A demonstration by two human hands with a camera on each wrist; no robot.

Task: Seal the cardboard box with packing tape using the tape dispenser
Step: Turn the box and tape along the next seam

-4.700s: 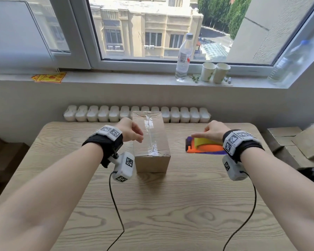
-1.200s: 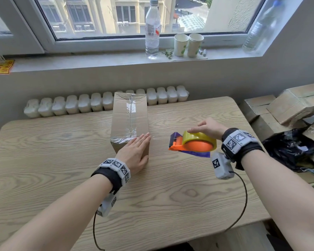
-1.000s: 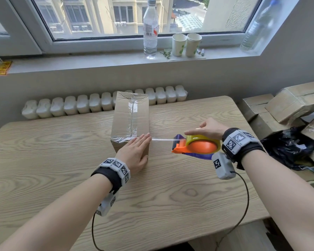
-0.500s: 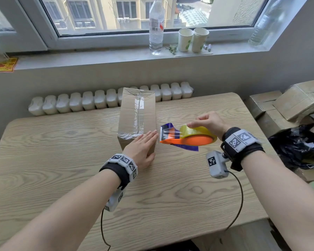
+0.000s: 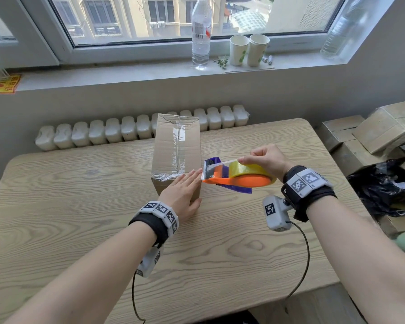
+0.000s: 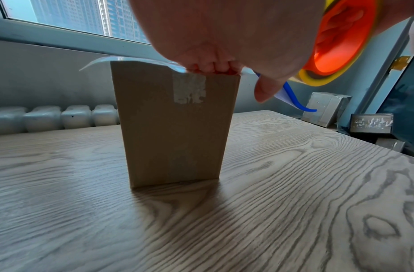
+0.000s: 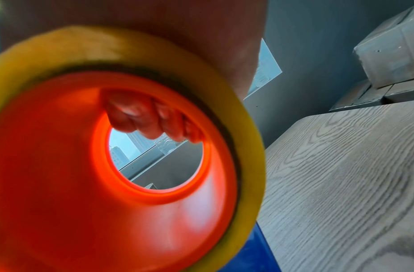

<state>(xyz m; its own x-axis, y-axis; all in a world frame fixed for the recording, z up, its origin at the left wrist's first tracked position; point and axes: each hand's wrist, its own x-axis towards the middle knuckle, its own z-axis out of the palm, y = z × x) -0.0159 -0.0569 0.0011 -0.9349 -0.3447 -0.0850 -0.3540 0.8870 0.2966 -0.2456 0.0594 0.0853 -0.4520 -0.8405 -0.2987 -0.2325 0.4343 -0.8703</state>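
Tape dispenser (image 5: 237,177) moved back beside box (image 5: 176,152), w/ left hand (image 5: 181,197) flat on it.

Beyond the fingertips of the left hand (image 5: 182,195), a white radiator (image 5: 129,130) runs along the wall behind the wooden table (image 5: 56,206). Farther out and above, the windowsill (image 5: 126,73) carries a clear water bottle (image 5: 201,33) and, up past the right hand (image 5: 265,159), two paper cups (image 5: 248,50) side by side. To the outer side of the right hand sit stacked cardboard boxes (image 5: 369,132) and a black plastic bag (image 5: 384,185)
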